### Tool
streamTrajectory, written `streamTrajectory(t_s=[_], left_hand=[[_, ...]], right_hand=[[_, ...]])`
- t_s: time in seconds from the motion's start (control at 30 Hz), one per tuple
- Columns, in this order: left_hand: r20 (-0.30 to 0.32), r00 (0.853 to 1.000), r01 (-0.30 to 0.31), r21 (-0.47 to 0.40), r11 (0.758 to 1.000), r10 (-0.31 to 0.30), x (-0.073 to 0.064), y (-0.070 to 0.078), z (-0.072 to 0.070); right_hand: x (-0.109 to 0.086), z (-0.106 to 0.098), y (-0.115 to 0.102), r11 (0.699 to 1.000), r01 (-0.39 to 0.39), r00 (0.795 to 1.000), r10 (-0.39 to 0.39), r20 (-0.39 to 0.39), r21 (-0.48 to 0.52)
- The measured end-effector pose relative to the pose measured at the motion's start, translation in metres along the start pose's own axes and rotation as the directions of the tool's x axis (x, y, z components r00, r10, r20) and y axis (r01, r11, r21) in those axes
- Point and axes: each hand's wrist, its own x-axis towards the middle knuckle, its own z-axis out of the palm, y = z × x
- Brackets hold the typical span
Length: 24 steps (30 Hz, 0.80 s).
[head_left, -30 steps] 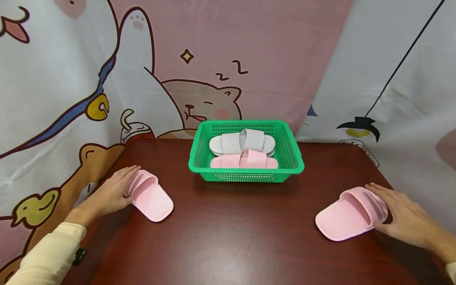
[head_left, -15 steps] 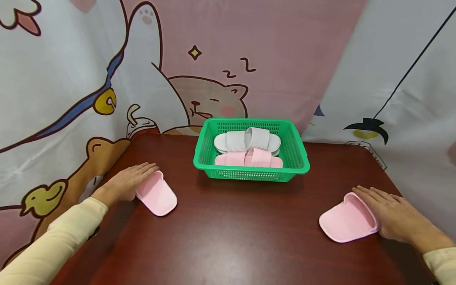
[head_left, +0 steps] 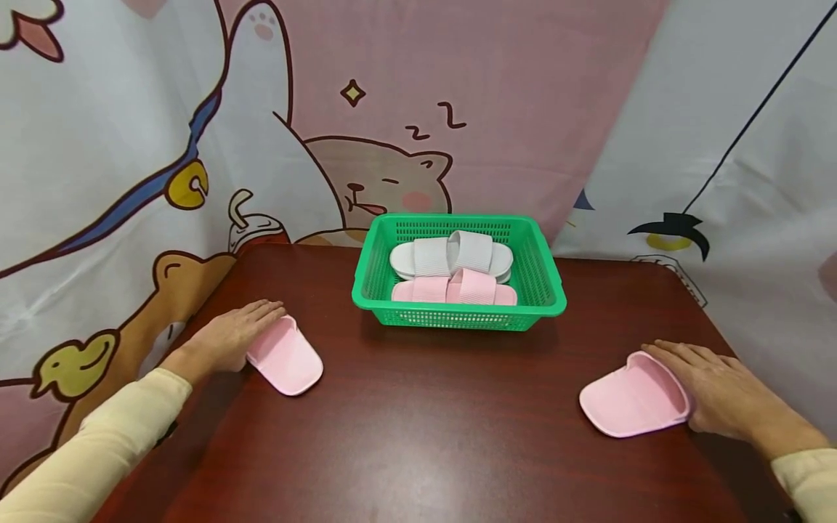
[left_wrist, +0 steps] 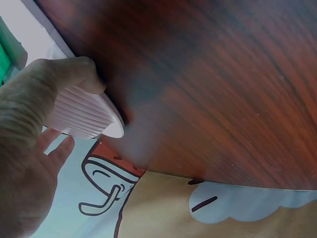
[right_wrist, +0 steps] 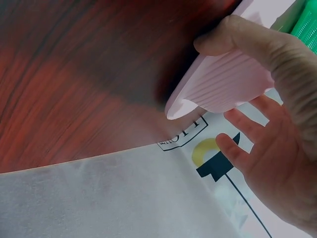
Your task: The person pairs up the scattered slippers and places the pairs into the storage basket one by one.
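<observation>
At the table's left side, my left hand [head_left: 227, 338] holds a pink slipper [head_left: 288, 359] by its strap end, the bare heel part facing the middle. In the left wrist view, the thumb bends over the sole edge beside the slipper's ribbed strap [left_wrist: 81, 115], and the fingers lie across the far side. A second pink slipper [head_left: 634, 399] is at the right, its heel also turned inward. My right hand [head_left: 719, 392] grips it over the strap, which the hand mostly hides in the head view. The right wrist view shows that ribbed strap [right_wrist: 230, 82] between thumb and fingers.
A green plastic basket [head_left: 458, 317] stands at the back middle of the dark brown table [head_left: 418, 421]. Inside are a pair of white slippers [head_left: 431, 256] and a pair of pink slippers [head_left: 477, 288]. A cartoon-printed cloth [head_left: 510, 94] hangs behind and along the sides.
Both hands have come further over the slipper straps, covering them from the head view. The slippers have stayed in about the same places on the table, and the head view has shifted slightly.
</observation>
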Motion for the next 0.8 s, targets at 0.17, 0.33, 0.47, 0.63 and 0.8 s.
streamTrajectory(t_s=[0.17, 0.33, 0.47, 0.63, 0.8], left_hand=[[-0.009, 1.0, 0.015, -0.006, 1.0, -0.015, -0.001, -0.0007, -0.0003], [-0.012, 0.999, 0.036, -0.012, 0.999, -0.036, -0.0045, 0.0008, 0.0028], [-0.026, 1.0, 0.015, 0.008, 1.0, -0.015, -0.0055, 0.0017, 0.0051], [-0.018, 1.0, -0.002, 0.02, 1.0, 0.003, -0.0034, -0.0002, 0.0013], [-0.038, 0.999, -0.003, -0.011, 1.0, 0.003, -0.0021, 0.0008, -0.0044]], right_hand=[[-0.001, -0.0006, -0.0021, 1.0, -0.03, 0.999, 0.03, 0.031, 0.003], [-0.0011, -0.0019, -0.0035, 0.999, -0.036, 0.999, 0.036, 0.026, -0.005], [0.0006, -0.0051, -0.0033, 0.999, -0.042, 0.998, 0.042, 0.039, -0.006], [0.0001, -0.0057, -0.0009, 1.0, -0.022, 0.999, 0.022, 0.033, -0.011], [-0.0004, -0.0035, 0.0019, 0.999, -0.024, 0.998, 0.022, 0.051, 0.038]])
